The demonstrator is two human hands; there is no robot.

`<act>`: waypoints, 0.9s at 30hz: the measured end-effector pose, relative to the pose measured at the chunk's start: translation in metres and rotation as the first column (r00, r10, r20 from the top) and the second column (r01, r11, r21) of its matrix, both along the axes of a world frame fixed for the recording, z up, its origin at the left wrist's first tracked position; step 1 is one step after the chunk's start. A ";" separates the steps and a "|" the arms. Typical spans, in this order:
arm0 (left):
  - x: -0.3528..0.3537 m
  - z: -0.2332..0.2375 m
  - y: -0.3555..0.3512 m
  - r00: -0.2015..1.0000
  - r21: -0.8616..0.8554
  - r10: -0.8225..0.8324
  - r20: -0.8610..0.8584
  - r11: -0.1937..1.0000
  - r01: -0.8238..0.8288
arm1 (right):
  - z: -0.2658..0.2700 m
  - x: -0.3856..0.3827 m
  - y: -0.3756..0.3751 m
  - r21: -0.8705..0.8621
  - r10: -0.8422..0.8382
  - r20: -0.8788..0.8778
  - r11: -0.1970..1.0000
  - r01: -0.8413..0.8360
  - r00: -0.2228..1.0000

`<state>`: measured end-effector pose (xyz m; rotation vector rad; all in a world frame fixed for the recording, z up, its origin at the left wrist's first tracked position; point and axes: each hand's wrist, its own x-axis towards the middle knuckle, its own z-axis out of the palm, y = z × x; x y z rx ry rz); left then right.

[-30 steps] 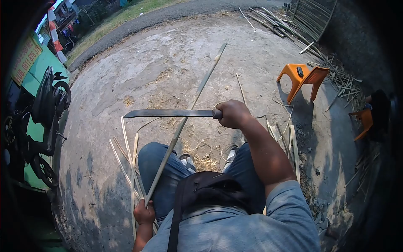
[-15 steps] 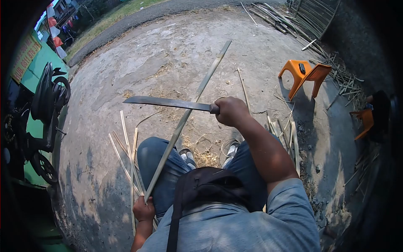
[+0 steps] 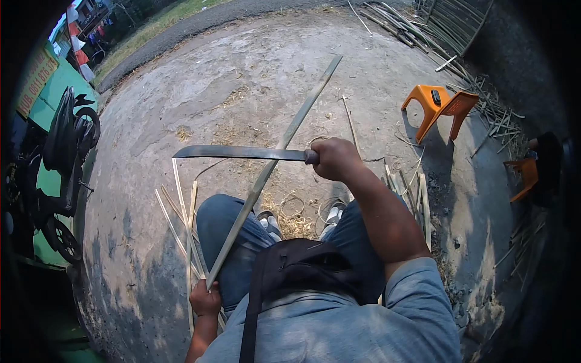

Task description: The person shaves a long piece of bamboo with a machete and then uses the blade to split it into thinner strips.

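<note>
Closest in, by the left thigh, left hand (image 3: 206, 298) fisted round the near end of a long bamboo strip (image 3: 266, 172), slanted up and away over the knee. Further out, right hand (image 3: 334, 158) wrapped tight on the handle of a machete (image 3: 242, 152), blade level, pointing left, crossing the strip. Beyond, split slats (image 3: 180, 209) on the concrete and an orange stool (image 3: 439, 109).

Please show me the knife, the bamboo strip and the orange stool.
knife (image 3: 242, 152): head view, middle of the blade.
bamboo strip (image 3: 308, 103): head view, upper part beyond the blade.
orange stool (image 3: 428, 121): head view, one leg.
</note>
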<state>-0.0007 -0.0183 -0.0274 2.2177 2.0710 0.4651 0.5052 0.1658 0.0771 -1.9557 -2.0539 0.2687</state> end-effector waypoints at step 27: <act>0.005 0.003 -0.003 1.000 -0.001 0.025 0.016 1.000 -0.025 | 0.006 -0.003 0.000 0.056 -0.058 -0.129 0.996 0.066 0.990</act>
